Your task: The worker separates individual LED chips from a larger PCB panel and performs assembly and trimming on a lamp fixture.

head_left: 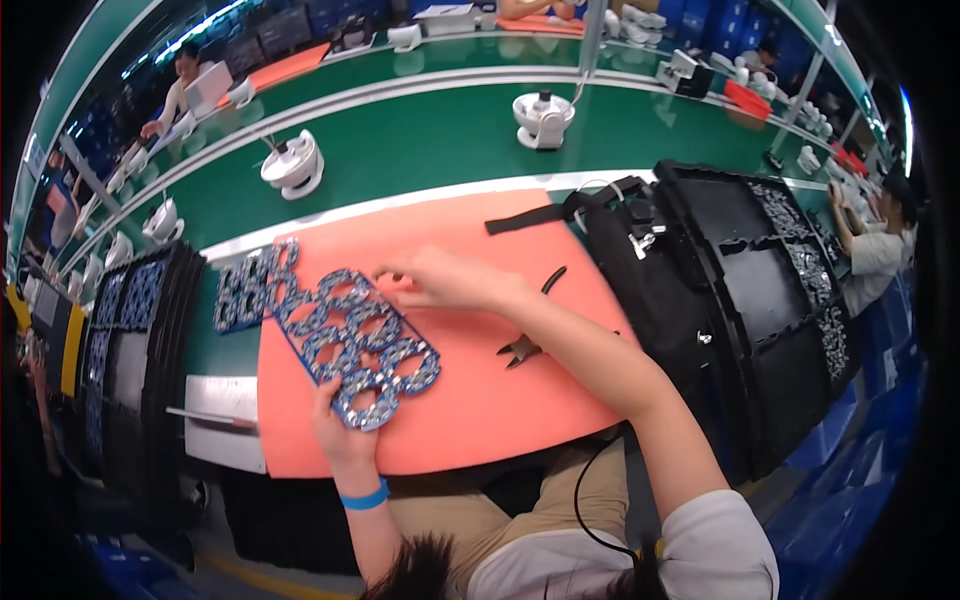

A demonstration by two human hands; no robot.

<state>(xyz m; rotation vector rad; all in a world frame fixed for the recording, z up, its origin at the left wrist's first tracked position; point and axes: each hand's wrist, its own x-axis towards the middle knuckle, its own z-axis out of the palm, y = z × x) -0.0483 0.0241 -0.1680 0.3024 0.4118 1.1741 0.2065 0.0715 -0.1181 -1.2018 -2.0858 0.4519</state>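
My left hand (345, 432) grips the near corner of a blue panel (352, 343) of joined ring-shaped circuit boards, tilted above the orange mat (490, 420). At the panel's upper right edge is my right hand (430, 280), its fingers bent inward and thumb close to them. Whatever those fingertips hold, if anything, is too small to make out. A pair of cutting pliers (522, 349) with dark handles lies on the mat, partly hidden under my right forearm. More blue ring-board panels (243, 290) rest at the mat's far left corner.
Stacked black trays (165, 340) with blue boards stand on the left, beside a silver plate (225, 440). To the right are a black bag (640, 290) and black trays (722, 235) of small metal parts. Beyond runs a green conveyor (420, 145) carrying white devices (543, 120). Other people work nearby.
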